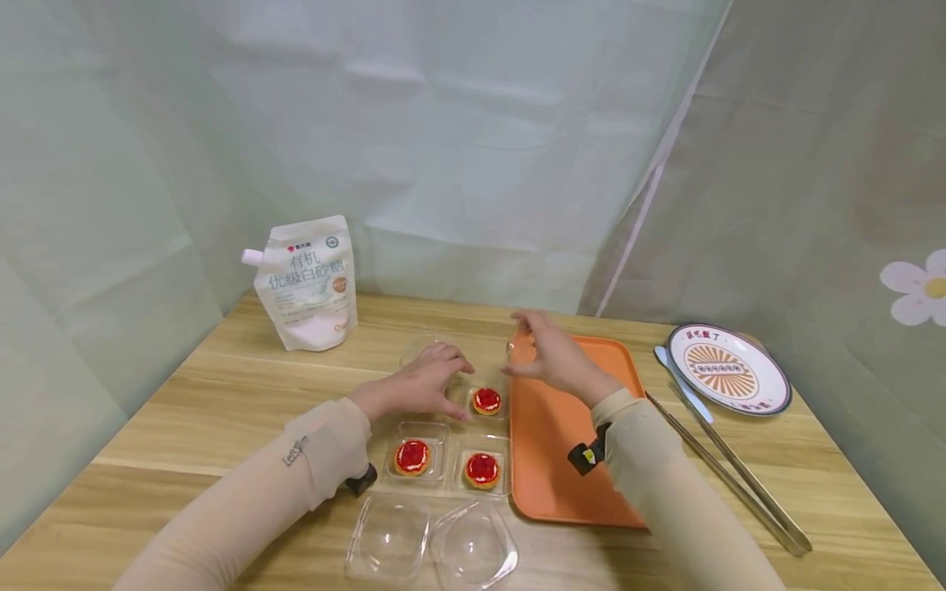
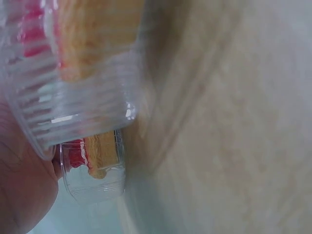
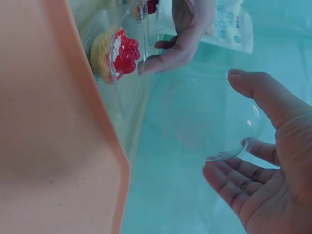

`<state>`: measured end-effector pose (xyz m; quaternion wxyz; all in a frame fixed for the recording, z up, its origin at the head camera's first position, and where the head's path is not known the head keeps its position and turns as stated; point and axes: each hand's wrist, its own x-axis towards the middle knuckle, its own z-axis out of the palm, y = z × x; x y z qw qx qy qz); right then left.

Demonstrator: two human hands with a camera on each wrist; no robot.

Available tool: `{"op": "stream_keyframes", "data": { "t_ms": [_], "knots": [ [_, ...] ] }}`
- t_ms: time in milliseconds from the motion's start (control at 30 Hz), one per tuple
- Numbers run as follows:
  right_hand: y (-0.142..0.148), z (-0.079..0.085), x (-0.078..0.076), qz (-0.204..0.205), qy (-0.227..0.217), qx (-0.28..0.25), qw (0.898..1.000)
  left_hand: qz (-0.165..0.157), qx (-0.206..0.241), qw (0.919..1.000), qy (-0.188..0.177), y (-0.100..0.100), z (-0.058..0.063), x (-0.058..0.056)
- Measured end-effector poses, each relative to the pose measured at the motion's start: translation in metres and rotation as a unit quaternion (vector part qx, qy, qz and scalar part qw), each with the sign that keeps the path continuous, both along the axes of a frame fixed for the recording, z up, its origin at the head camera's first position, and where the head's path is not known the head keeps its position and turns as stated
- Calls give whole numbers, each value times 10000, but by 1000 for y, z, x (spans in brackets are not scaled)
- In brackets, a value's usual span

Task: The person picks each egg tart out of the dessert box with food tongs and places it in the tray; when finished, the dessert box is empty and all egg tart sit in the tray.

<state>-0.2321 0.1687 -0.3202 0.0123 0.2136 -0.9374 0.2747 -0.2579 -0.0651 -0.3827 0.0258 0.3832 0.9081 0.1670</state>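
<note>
Between the thumb and fingers of my right hand [image 1: 557, 357] is a clear plastic lid [image 3: 195, 122], held by its edges behind the back right tart box. That box holds a red-topped tart [image 1: 486, 400] with white cream. My left hand [image 1: 421, 382] hovers at the box's left side, fingers loosely bent, with thumb and fingertips close to the rim. In front sit two more open clear boxes, with a left tart [image 1: 411, 457] and a right tart [image 1: 483, 470]. Their lids [image 1: 388, 538] are folded toward me. The left wrist view shows a nearby clear box [image 2: 97, 97] large.
An orange tray [image 1: 569, 443] lies right of the boxes, under my right forearm. Farther right are metal tongs [image 1: 739, 476], a light blue knife [image 1: 683, 384] and a patterned plate [image 1: 727, 369]. A white sugar pouch [image 1: 310, 283] stands at the back left.
</note>
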Motion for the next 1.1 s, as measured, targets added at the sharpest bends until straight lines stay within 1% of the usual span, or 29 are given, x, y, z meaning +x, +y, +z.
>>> {"op": "stream_keyframes", "data": {
  "t_ms": [167, 267, 300, 533, 633, 800, 867, 1100],
  "knots": [
    [2, -2, -10, -28, -202, -643, 9977, -31, 18, 10000, 6, 0, 1, 0],
    [3, -4, -17, -92, -390, -844, 9956, -21, -12, 10000, -31, 0, 1, 0],
    [3, -5, -19, -114, -445, -869, 9952, -14, -11, 10000, -53, 0, 1, 0],
    [0, -15, -34, -250, -667, -942, 9930, -85, -35, 9999, 116, 1, 1, 0],
    [-2, -21, -40, -300, -767, -1023, 9913, -63, -33, 10000, 57, 1, 2, 1],
    [-7, -30, -47, -430, -1062, -1268, 9853, -65, 13, 10000, 12, 0, 3, 3],
    [-9, -33, -50, -489, -1109, -1305, 9840, -65, 11, 10000, 15, 0, 3, 3],
    [-13, -46, -55, -600, -1092, -1193, 9850, -56, -14, 10000, -12, -1, 0, 1]
  ]
}}
